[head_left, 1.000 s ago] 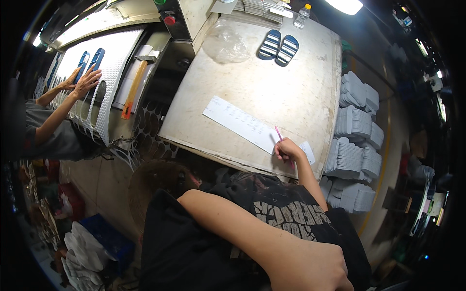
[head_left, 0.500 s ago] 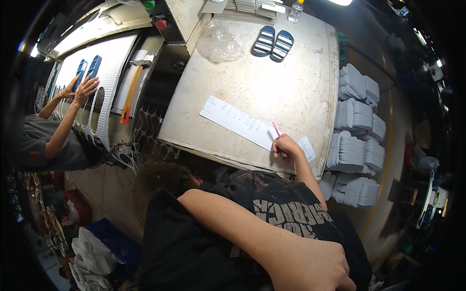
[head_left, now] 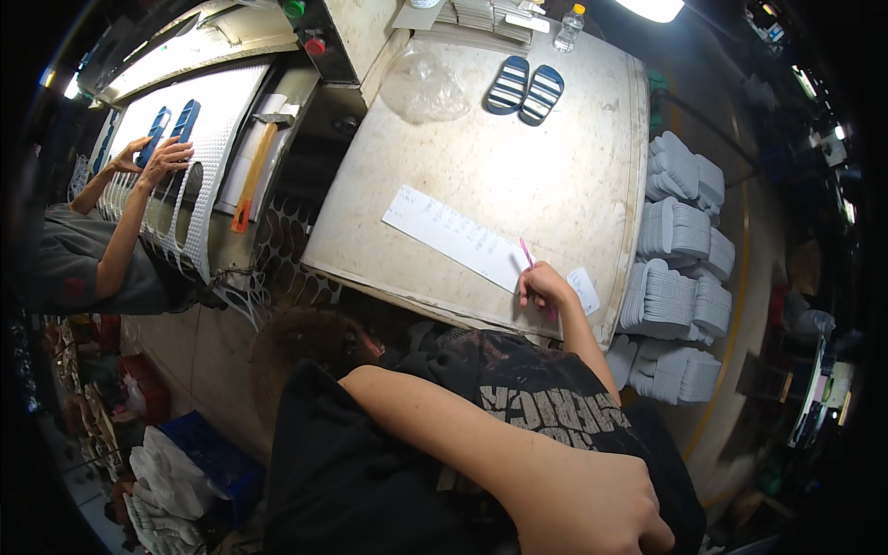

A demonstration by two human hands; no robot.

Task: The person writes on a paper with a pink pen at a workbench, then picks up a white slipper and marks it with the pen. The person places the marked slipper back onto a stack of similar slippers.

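Observation:
On the pale worktable [head_left: 370, 203], my right hand [head_left: 541, 285] is closed around a pink pen [head_left: 525, 254], which stands tilted above the right end of a long white paper strip [head_left: 444, 227] with handwriting. A small white tag [head_left: 583, 289] lies just right of that hand. My left forearm crosses in front of my dark shirt, and my left hand [head_left: 601, 509] is at the lower edge. Its fingers curl down, mostly out of sight; whatever they may hold is hidden. Farther back on the table sits a pair of blue-and-white striped slippers [head_left: 525, 90].
A crumpled clear plastic bag [head_left: 421, 88], a stack of cards [head_left: 486, 20] and a small bottle [head_left: 569, 28] are at the table's far side. Grey sole-shaped pieces [head_left: 675, 296] are stacked along the right. At left, a co-worker's hands [head_left: 166, 159] touch blue pieces on a white perforated sheet [head_left: 217, 157].
The view has shifted slightly. The co-worker's hands have moved a little lower on the blue pieces. My right hand still grips the pen at the same place on the strip.

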